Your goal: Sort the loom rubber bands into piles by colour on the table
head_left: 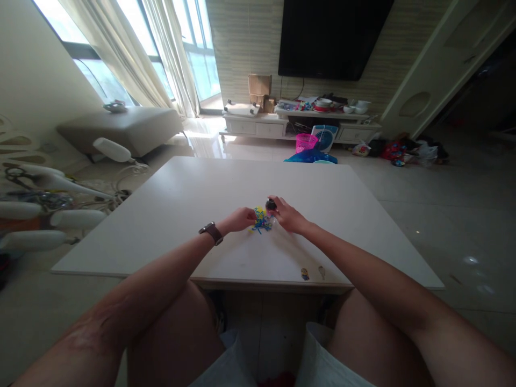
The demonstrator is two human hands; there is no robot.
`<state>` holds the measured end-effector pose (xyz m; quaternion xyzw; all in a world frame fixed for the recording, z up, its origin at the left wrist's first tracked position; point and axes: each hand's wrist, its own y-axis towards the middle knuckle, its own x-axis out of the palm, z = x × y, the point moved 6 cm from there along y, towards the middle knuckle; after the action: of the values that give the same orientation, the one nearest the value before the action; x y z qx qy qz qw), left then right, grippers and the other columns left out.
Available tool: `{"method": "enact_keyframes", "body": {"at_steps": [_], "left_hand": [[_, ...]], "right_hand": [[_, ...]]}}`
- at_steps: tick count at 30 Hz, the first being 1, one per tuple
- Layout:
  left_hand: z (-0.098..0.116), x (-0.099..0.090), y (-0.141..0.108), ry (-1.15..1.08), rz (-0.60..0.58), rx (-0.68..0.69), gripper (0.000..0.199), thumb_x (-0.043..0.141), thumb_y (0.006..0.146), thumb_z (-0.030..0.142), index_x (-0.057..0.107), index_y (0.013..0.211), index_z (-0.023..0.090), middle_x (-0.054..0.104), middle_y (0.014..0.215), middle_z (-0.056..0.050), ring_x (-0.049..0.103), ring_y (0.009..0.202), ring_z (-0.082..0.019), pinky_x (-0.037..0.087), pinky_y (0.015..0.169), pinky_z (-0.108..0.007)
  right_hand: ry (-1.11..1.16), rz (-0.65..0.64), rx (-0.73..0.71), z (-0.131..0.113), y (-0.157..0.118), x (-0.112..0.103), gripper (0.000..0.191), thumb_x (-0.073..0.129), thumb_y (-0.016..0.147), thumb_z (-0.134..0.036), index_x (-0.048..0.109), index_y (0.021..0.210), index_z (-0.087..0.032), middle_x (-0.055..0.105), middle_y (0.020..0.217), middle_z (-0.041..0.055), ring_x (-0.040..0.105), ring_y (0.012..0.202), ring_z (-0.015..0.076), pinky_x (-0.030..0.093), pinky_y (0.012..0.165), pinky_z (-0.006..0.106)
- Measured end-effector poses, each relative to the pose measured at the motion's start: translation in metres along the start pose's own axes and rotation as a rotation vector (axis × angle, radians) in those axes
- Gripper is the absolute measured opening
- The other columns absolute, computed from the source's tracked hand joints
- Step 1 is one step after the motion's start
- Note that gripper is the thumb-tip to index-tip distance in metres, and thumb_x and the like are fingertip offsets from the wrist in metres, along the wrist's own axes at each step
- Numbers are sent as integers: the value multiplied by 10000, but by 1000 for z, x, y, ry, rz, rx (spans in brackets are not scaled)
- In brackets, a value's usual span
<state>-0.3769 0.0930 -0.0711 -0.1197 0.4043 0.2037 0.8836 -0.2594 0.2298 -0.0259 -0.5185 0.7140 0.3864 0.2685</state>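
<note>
Near edge: yellow-and-blue figure (305,274), pale flat piece (321,272) just right of it.
Strip pile (262,223): on the white table (226,183), between the hands; thin, tangled, blue and yellow; apparently being handled now, which calls for a light pinch.
Left hand (243,218): fingers curled in at the pile's left; cannot tell if they grip a strip.
Right hand (289,216): fingers curved around a dark round object (270,205), at the pile's far right.

No lettering, label, brand, number or sign is showing clearly enough for anyone to read.
</note>
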Motion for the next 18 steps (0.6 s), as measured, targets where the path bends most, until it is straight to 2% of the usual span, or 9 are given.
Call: {"method": "enact_keyframes", "body": {"at_steps": [2,5,9,13,16,18], "left_hand": [[-1,0,0,3,2,-5,229,601,755,291,746,852,143,748,808,-51,660,751,-195,498,695,-281],[0,1,0,9,-7,8,225,594,759,288,741,847,143,743,797,-46,657,753,-195,495,689,-279],[0,0,0,12,-1,6,227,595,756,288,741,853,143,745,808,-50,660,760,-199,495,689,-282],[1,0,0,12,-5,0,232,599,755,297,744,853,146,745,805,-50,660,762,-201,496,697,-284],[1,0,-1,13,0,-8,236,598,753,297,745,855,143,749,815,-51,658,757,-198,491,689,-280],[2,1,-1,13,-4,-7,237,593,753,293,744,855,142,747,808,-47,655,751,-192,488,682,-272]], "right_hand": [[1,-6,-3,-1,0,0,468,500,949,-303,424,1410,-266,594,1215,97,633,902,222,512,840,370],[15,51,-8,-1,-1,-2,480,478,964,-313,393,1435,-267,577,1256,104,629,912,220,510,839,368],[-24,-22,-9,-2,-2,2,466,489,951,-297,425,1412,-268,585,1218,97,626,896,225,509,827,372],[8,75,-12,-1,-1,-5,479,471,964,-303,391,1435,-268,571,1250,102,620,959,228,507,840,363],[-25,-6,0,1,0,1,470,492,947,-284,425,1412,-264,583,1208,99,621,905,223,507,819,361],[-18,9,-10,0,1,2,445,487,948,-275,445,1391,-263,585,1198,96,618,906,219,504,830,359]]}}
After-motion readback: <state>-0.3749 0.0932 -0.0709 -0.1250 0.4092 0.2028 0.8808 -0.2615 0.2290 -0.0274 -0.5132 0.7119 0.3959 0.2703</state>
